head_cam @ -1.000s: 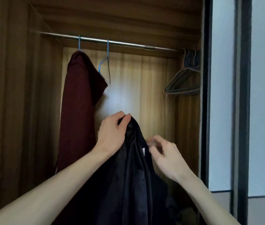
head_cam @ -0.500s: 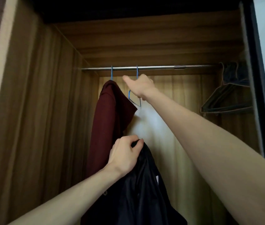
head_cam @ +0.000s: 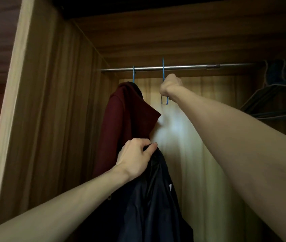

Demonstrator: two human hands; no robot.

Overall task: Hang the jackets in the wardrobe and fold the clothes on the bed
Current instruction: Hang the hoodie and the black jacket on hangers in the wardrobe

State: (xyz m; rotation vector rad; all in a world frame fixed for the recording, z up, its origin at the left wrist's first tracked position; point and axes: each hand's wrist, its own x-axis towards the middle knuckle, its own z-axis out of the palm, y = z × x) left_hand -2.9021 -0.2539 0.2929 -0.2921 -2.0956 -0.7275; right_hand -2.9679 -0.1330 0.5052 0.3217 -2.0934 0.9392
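I face the open wooden wardrobe. My left hand point(head_cam: 136, 159) grips the collar of a dark navy jacket point(head_cam: 149, 203), which hangs down from my fist at the lower middle. My right hand point(head_cam: 170, 87) reaches up and grips an empty blue wire hanger point(head_cam: 163, 100) whose hook is at the metal rail point(head_cam: 182, 67). A maroon jacket point(head_cam: 126, 124) hangs on another blue hanger point(head_cam: 133, 75) to the left, just behind my left hand.
Several empty hangers point(head_cam: 275, 102) hang bunched at the rail's right end. The wardrobe's left side panel point(head_cam: 54, 119) stands close beside the maroon jacket. The light back panel point(head_cam: 187, 145) shows between the jackets and my right forearm.
My right hand left the dark jacket, rose to the rail and closed round the empty blue hanger. My view tilted up. My left hand kept its hold on the collar.
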